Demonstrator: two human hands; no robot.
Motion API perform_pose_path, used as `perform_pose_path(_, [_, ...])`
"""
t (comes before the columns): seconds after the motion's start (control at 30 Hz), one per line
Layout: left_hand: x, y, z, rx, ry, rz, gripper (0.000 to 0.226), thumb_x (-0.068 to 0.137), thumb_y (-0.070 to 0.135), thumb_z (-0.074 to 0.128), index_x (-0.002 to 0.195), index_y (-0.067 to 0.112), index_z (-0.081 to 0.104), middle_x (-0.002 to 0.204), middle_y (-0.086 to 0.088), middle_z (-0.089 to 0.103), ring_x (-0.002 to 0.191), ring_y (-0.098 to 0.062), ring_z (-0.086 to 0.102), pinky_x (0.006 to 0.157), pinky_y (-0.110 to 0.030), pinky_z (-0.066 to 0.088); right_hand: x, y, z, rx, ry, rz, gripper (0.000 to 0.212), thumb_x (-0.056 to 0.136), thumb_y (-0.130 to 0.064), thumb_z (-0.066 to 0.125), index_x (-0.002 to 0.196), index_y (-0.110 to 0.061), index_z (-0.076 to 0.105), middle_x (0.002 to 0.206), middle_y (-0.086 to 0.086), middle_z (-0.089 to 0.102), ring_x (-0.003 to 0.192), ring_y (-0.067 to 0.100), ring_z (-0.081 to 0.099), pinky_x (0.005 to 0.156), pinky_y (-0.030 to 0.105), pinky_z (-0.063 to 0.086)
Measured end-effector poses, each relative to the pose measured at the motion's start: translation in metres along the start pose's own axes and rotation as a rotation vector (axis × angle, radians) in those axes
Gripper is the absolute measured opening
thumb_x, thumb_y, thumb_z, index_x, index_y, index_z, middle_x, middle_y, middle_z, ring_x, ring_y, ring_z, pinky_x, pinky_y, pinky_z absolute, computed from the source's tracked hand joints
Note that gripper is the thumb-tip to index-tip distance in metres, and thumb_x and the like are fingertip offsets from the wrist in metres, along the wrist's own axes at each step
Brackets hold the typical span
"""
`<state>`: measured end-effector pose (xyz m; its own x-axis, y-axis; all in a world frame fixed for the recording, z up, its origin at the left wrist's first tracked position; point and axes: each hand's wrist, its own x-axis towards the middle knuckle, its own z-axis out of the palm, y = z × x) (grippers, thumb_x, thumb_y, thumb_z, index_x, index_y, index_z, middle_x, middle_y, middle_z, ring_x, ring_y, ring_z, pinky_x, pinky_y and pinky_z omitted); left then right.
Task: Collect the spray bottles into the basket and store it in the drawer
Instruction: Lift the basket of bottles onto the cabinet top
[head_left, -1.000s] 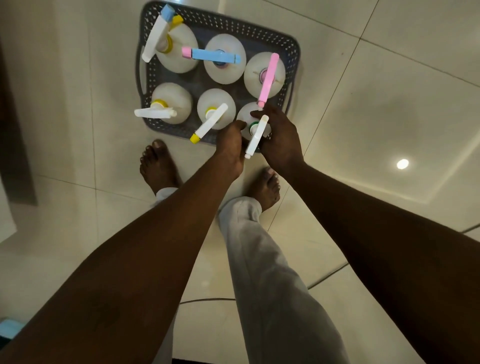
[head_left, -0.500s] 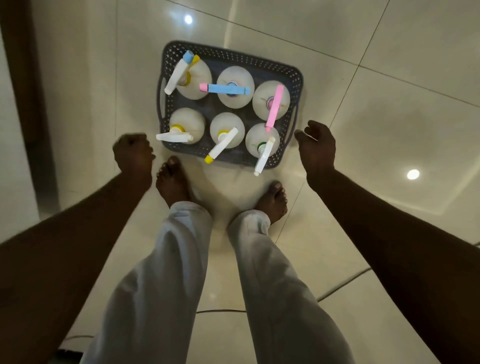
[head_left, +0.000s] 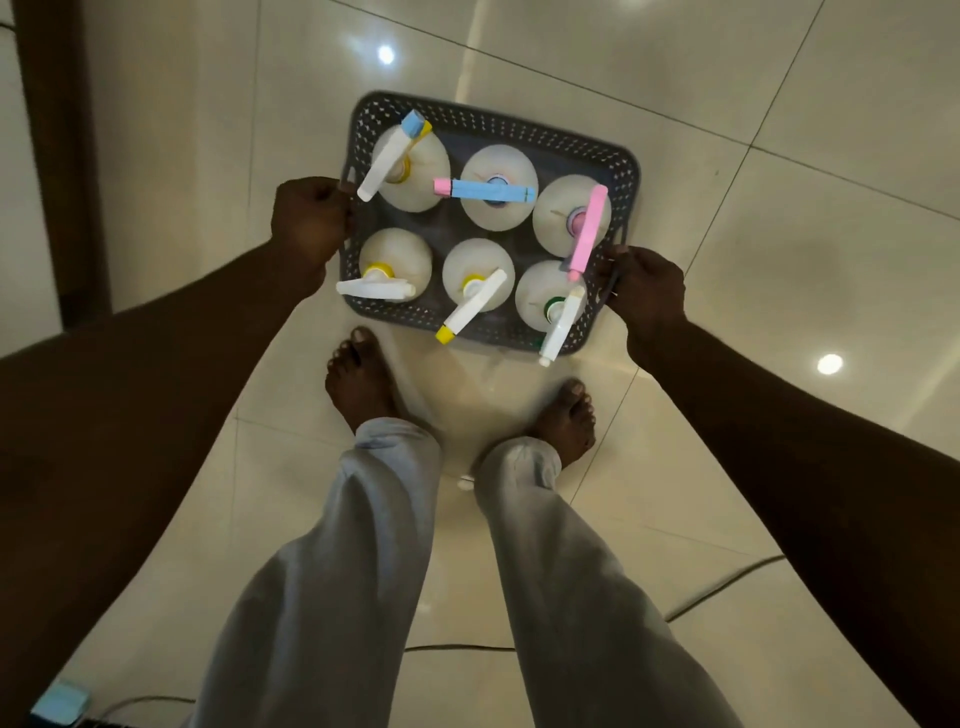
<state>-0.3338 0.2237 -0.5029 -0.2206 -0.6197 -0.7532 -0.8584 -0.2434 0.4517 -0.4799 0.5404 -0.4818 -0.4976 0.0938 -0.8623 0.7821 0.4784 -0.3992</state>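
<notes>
I stood over the grey basket (head_left: 621, 171) on the pale glossy floor tiles (head_left: 779, 234), each hand curled shut around one of its side handles: my left hand (head_left: 310, 224) on the handle at the left wall, my right hand (head_left: 645, 293) on the one at the right. All six spray bottles (head_left: 498, 187) stood upright inside in two rows of three, so collecting looked finished and, by my reading, the step in hand was lifting the load to carry it to the drawer, which was not in sight. The next move called for an even, level lift from both sides, since a tilt could topple the bottles against one another.

The basket was a rounded rectangle of perforated plastic, its walls a lattice of small holes. The bottles were round, milky translucent plastic, with long trigger heads in white, blue and pink lying at different angles; two white nozzles (head_left: 558, 332) overhung the near rim. My bare feet (head_left: 363, 379) stood just short of the basket, and a thin cable (head_left: 727, 582) trailed across the tiles behind them.
</notes>
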Motion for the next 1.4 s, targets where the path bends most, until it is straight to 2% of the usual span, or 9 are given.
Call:
perform_pose_path(0.13, [-0.009, -0.001, -0.006, -0.034, -0.001, -0.023, 0.028, 0.096, 0.012, 0.061, 0.073, 0.022, 0.074, 0.061, 0.002, 0.066, 0.061, -0.012, 0.06, 0.072, -0.031, 0.053, -0.014, -0.004, -0.004, 0.0, 0.03, -0.021, 0.02, 0.107, -0.014, 0.058, 0.1, -0.014, 0.077, 0.085, 0.003, 0.074, 0.083, 0.02, 0.068, 0.095, 0.046, 0.061])
perform_pose_path(0.47, [-0.117, 0.041, -0.076, -0.115, 0.043, 0.001, 0.023, 0.097, 0.018, 0.061, 0.095, 0.005, 0.08, 0.075, -0.01, 0.069, 0.069, -0.016, 0.06, 0.073, -0.031, 0.049, -0.13, -0.054, -0.043, -0.033, 0.037, -0.141, 0.027, 0.104, -0.023, 0.063, 0.084, -0.029, 0.079, 0.099, 0.018, 0.079, 0.088, 0.025, 0.069, 0.098, 0.054, 0.059])
perform_pose_path(0.6, [-0.187, 0.072, -0.131, -0.195, 0.093, 0.003, 0.027, 0.101, 0.018, 0.061, 0.105, -0.001, 0.08, 0.081, -0.013, 0.07, 0.074, -0.02, 0.06, 0.075, -0.032, 0.05, -0.209, -0.102, -0.06, -0.054, 0.035, -0.208, 0.028, 0.104, -0.02, 0.064, 0.084, -0.032, 0.08, 0.082, 0.001, 0.078, 0.087, 0.025, 0.068, 0.092, 0.047, 0.06])
perform_pose_path(0.67, [-0.22, 0.087, -0.159, -0.238, 0.105, -0.007, 0.027, 0.102, 0.017, 0.061, 0.109, -0.003, 0.078, 0.08, -0.011, 0.067, 0.072, -0.018, 0.059, 0.075, -0.03, 0.049, -0.248, -0.128, -0.068, -0.073, 0.011, -0.25, 0.027, 0.104, -0.021, 0.064, 0.085, -0.031, 0.08, 0.084, 0.005, 0.077, 0.086, 0.025, 0.067, 0.094, 0.051, 0.059])
perform_pose_path(0.83, [-0.308, 0.112, -0.236, -0.391, 0.154, -0.025, 0.027, 0.103, 0.015, 0.057, 0.104, -0.003, 0.078, 0.081, -0.012, 0.066, 0.072, -0.018, 0.057, 0.07, -0.028, 0.049, -0.349, -0.194, -0.075, -0.145, -0.088, -0.358, 0.032, 0.104, -0.018, 0.064, 0.077, -0.026, 0.08, 0.085, 0.012, 0.074, 0.084, 0.026, 0.064, 0.098, 0.057, 0.057])
perform_pose_path(0.97, [-0.37, 0.114, -0.293, -0.522, 0.234, -0.058, 0.027, 0.1, 0.015, 0.06, 0.078, 0.015, 0.075, 0.07, -0.006, 0.066, 0.064, -0.014, 0.059, 0.064, -0.026, 0.052, -0.418, -0.236, -0.064, -0.19, -0.146, -0.439, 0.026, 0.103, -0.019, 0.065, 0.082, -0.026, 0.08, 0.08, 0.008, 0.073, 0.081, 0.023, 0.065, 0.093, 0.051, 0.059])
perform_pose_path(1.1, [-0.413, 0.101, -0.349, -0.657, 0.29, -0.102, 0.02, 0.099, 0.014, 0.063, 0.087, 0.011, 0.079, 0.069, -0.004, 0.068, 0.06, -0.012, 0.059, 0.066, -0.028, 0.053, -0.477, -0.267, -0.036, -0.272, -0.22, -0.5, 0.03, 0.103, -0.02, 0.065, 0.077, -0.024, 0.081, 0.078, 0.006, 0.074, 0.078, 0.021, 0.065, 0.083, 0.043, 0.058])
perform_pose_path(1.3, [-0.448, 0.068, -0.42, -0.803, 0.332, -0.147, 0.026, 0.101, 0.017, 0.064, 0.081, 0.005, 0.075, 0.071, -0.01, 0.065, 0.071, -0.021, 0.056, 0.072, -0.035, 0.049, -0.544, -0.292, 0.027, -0.393, -0.31, -0.569, 0.027, 0.102, -0.02, 0.064, 0.085, -0.008, 0.082, 0.086, 0.024, 0.076, 0.078, 0.024, 0.062, 0.081, 0.043, 0.054])
perform_pose_path(1.4, [-0.459, 0.051, -0.456, -0.838, 0.39, -0.162, 0.026, 0.1, 0.02, 0.067, 0.083, 0.003, 0.077, 0.068, -0.008, 0.066, 0.069, -0.021, 0.056, 0.073, -0.036, 0.05, -0.572, -0.299, 0.065, -0.426, -0.346, -0.587, 0.026, 0.102, -0.02, 0.065, 0.084, -0.013, 0.084, 0.088, 0.022, 0.078, 0.078, 0.023, 0.063, 0.082, 0.042, 0.055])
